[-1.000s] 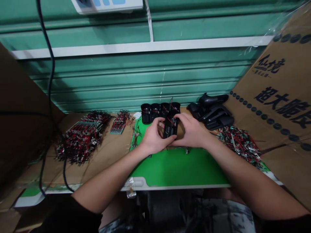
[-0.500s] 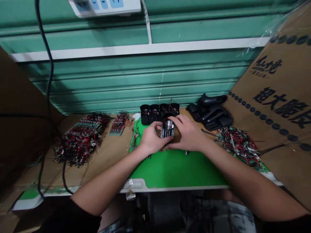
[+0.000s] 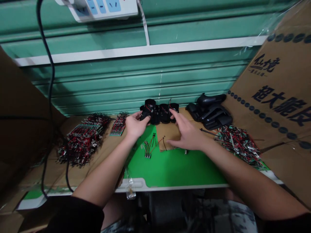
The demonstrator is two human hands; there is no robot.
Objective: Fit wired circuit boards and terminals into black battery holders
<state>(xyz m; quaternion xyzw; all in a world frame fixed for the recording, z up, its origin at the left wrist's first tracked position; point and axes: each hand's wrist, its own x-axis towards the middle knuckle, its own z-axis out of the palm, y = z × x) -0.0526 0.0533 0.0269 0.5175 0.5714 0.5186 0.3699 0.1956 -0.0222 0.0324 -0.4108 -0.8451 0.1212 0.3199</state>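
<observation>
My left hand [image 3: 135,124] grips a black cylindrical holder with red wiring [image 3: 147,109] at the left end of a row of similar black holders [image 3: 165,112] near the back wall. My right hand [image 3: 184,132] hovers with fingers spread over a brown cardboard piece [image 3: 164,132], its fingertips close to the rightmost holder in the row; it holds nothing. A small wired part with metal pins [image 3: 148,149] lies on the green mat [image 3: 175,166] between my forearms.
Piles of red-and-black wired circuit boards lie at the left [image 3: 82,137] and right [image 3: 239,142]. Black plastic housings [image 3: 210,111] are stacked at the back right. A large printed cardboard box [image 3: 279,97] stands on the right. A power strip [image 3: 102,8] and black cable [image 3: 50,81] hang above the left side.
My left hand carried the black holder from the middle of the mat back and left to the row. My right hand let go of it and opened.
</observation>
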